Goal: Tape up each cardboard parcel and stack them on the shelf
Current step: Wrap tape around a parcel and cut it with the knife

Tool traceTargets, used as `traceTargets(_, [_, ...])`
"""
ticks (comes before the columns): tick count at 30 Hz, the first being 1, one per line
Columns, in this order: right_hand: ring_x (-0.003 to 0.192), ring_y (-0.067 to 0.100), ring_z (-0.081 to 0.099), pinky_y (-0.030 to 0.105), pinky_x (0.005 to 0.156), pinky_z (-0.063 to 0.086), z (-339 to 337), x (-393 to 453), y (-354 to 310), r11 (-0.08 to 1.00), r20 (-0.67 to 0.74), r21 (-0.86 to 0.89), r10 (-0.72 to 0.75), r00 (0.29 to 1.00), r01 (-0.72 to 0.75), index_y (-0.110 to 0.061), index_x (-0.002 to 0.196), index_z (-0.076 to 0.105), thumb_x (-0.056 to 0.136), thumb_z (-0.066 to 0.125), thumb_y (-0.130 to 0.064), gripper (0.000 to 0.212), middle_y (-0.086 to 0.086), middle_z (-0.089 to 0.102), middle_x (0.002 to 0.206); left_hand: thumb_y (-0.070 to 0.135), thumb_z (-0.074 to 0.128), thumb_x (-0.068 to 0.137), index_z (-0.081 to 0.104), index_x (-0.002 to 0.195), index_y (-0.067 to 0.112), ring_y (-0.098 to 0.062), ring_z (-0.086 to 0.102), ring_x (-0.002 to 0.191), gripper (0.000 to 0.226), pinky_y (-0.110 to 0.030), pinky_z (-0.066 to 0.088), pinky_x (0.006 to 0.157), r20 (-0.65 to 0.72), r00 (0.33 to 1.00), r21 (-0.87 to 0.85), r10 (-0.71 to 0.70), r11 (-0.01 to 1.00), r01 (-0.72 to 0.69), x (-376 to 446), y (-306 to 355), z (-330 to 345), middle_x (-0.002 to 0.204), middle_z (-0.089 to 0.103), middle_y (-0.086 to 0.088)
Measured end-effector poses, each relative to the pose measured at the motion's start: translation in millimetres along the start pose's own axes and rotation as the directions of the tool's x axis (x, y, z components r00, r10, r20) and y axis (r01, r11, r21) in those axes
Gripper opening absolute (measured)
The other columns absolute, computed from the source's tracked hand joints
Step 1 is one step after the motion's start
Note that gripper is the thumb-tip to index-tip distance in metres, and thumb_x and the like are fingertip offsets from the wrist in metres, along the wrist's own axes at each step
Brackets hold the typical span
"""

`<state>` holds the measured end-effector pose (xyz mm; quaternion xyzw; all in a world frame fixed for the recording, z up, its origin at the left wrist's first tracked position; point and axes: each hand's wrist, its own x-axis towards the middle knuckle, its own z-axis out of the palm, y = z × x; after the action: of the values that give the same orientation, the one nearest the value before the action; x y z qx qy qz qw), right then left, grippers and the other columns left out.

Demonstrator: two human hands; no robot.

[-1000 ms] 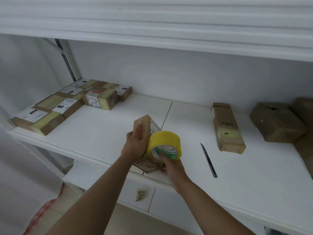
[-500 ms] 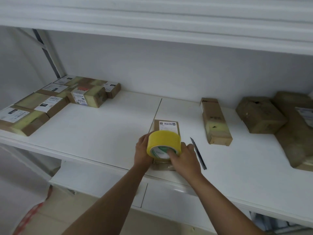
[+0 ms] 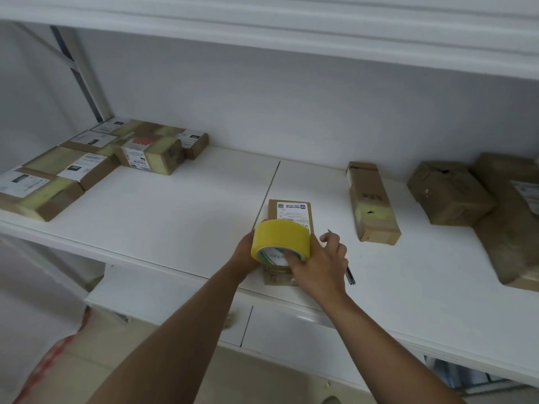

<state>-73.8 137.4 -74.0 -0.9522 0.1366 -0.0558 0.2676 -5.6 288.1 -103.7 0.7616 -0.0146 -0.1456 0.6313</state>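
Note:
A small cardboard parcel (image 3: 291, 212) with a white label lies flat on the white shelf (image 3: 175, 217), near its front edge. A yellow tape roll (image 3: 280, 239) stands on the parcel's near end. My right hand (image 3: 318, 263) grips the roll with the thumb inside its core. My left hand (image 3: 243, 253) holds the parcel's left side behind the roll, its fingers mostly hidden.
A dark knife (image 3: 348, 275) lies just right of my right hand. A long taped parcel (image 3: 372, 202) lies further right, then two bigger brown parcels (image 3: 449, 196). Several taped, labelled parcels (image 3: 87, 161) are stacked at the left back. An upper shelf (image 3: 291, 33) overhangs.
The parcel was tilted up on end a second ago; it now lies flat on the shelf with the label up, and the tape roll sits on its near end.

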Motion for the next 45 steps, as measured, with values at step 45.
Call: traceTargets(45, [0.091, 0.022, 0.064, 0.052, 0.080, 0.058, 2, 12, 6, 0.788, 0.127, 0.596, 0.097, 0.987, -0.154, -0.023, 0.110, 0.045, 0.089, 0.064, -0.036, 0.031, -0.002, 0.061, 0.095, 0.046, 0.028, 0.106, 0.033, 0.152, 0.030, -0.031, 0.055, 0.122, 0.049, -0.044, 0.043, 0.098, -0.209, 0.978, 0.464, 0.010, 0.881, 0.090, 14, 14, -12, 0.137, 0.057, -0.010])
